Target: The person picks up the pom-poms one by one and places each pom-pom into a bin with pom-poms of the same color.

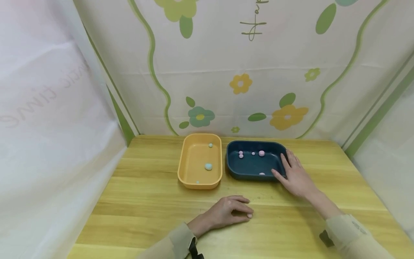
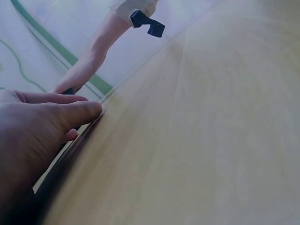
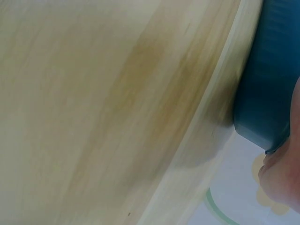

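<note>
In the head view, a dark blue tray (image 1: 249, 176) stands right of centre with several small pink balls in it. My right hand (image 1: 297, 180) is at its right end. Its thumb and index finger reach over the rim while other fingers lie along the outer side. The right wrist view shows a finger against the tray's corner (image 3: 267, 93). Closer to me, my left hand (image 1: 226, 210) rests on the table, fingers loosely curled. No held thing is visible in the left wrist view, where thumb and fingers (image 2: 79, 110) lie close together.
To the left of the blue tray stands a yellow tray (image 1: 181, 162) holding a few light blue balls of different sizes. Both are on a wooden table (image 1: 145, 201). A white flowered cloth (image 1: 207, 54) hangs behind, with more cloth at both sides.
</note>
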Motion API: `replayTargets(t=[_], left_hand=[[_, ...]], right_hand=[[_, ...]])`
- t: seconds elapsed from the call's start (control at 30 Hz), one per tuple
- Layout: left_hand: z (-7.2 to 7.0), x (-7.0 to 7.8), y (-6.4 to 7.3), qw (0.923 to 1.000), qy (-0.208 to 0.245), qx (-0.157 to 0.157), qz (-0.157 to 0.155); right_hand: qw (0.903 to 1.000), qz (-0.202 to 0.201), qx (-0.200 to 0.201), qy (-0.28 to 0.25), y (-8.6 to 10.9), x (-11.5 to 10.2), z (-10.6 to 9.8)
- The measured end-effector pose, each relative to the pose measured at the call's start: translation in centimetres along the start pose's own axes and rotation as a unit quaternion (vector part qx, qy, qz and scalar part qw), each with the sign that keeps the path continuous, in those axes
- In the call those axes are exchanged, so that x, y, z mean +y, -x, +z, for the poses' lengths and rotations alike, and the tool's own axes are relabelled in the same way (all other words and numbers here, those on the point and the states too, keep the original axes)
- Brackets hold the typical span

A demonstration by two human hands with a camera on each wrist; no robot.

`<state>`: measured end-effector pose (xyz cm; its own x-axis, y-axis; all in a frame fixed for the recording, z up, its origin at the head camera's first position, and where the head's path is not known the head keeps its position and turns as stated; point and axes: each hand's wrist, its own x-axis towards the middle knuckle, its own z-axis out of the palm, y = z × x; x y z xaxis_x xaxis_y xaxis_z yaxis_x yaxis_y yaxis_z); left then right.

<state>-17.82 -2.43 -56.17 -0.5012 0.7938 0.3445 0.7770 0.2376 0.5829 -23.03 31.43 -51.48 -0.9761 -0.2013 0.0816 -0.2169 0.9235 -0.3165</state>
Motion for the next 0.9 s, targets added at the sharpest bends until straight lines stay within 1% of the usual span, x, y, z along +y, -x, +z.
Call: replayTargets(t=[0.1,0.53,0.63,0.77,0.9], left_hand=[[0.1,0.05,0.06,1.0,-0.006,-0.001,0.0],[0.14,0.01,-0.05,0.9997,-0.01,0.021,0.004],[0.12,0.08,0.0,0.9993,-0.015,0.033,0.007],[0.15,0.11,0.04,0.9987,-0.009,0.049,0.006],[0.17,0.13,0.03,0.9982,-0.001,0.059,0.003]], right_hand=[[1.0,0.001,-0.001,-0.002,0.12,0.07,0.1],[1.0,0.001,0.002,-0.002,0.07,-0.02,0.0],[1.0,0.004,0.002,-0.001,0.07,-0.04,0.04],[1.0,0.005,-0.002,0.0,0.1,-0.12,0.04],[1.0,0.002,0.001,-0.002,0.12,-0.16,0.06]])
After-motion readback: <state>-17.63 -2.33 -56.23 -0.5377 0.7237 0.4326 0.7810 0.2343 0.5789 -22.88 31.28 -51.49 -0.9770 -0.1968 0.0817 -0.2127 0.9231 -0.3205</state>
